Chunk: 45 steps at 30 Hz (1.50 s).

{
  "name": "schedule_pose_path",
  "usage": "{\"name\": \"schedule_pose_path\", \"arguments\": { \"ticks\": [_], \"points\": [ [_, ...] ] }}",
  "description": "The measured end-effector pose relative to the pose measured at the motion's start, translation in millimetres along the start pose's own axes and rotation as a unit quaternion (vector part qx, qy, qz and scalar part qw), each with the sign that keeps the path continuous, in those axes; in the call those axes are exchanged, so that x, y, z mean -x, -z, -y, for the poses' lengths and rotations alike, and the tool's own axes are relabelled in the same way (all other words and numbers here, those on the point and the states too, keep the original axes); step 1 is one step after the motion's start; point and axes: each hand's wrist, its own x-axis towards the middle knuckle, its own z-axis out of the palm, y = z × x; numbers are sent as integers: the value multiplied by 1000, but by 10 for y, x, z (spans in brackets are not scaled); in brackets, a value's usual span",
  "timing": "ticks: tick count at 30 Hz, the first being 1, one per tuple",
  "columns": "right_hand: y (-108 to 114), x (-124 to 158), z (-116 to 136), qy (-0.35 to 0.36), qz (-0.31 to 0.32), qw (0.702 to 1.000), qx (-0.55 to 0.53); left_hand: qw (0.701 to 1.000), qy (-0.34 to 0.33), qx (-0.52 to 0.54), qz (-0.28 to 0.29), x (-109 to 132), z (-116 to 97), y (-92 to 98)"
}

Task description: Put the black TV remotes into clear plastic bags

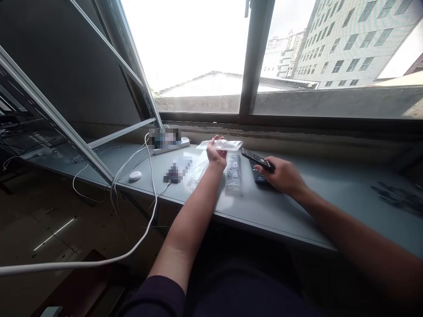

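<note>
My left hand (pixel 217 154) is closed on a clear plastic bag (pixel 231 145), held flat above the grey table. My right hand (pixel 283 175) grips a black remote control (pixel 256 158), tilted over another black remote (pixel 257 177) that lies on the table. Between my hands, a wrapped dark item in clear plastic (pixel 233 174) rests on the tabletop. More clear bags (pixel 198 169) lie left of it, partly behind my left forearm.
A white power strip (pixel 172 145) stands at the back, with white cables crossing the left side. A round white object (pixel 135 176) and a dark device (pixel 172 174) lie nearby. Metal frame bars (pixel 59 114) slant at left; a dark pile (pixel 396 197) lies far right.
</note>
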Motion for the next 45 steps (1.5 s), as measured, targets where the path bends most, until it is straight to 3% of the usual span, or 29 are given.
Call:
{"name": "schedule_pose_path", "arguments": {
  "ticks": [5,18,22,29,36,39,45],
  "points": [
    [11,19,22,17,-8,999,37,1000,5,-3,1,5,0,-3],
    [84,2,3,-42,17,990,131,998,24,-52,40,56,99,-40],
    [81,-5,-8,-60,15,988,139,992,22,-116,52,83,129,-58],
    [13,-65,-149,-76,21,996,29,941,64,-289,166,222,268,-88],
    [-8,-81,-199,-82,-3,996,-21,903,115,-307,280,313,287,-67],
    [0,-77,-175,-69,-18,997,-28,910,99,-305,265,287,302,-52],
    [34,-90,-154,-76,-12,995,-58,955,46,-240,165,155,297,-56]
  ]
}}
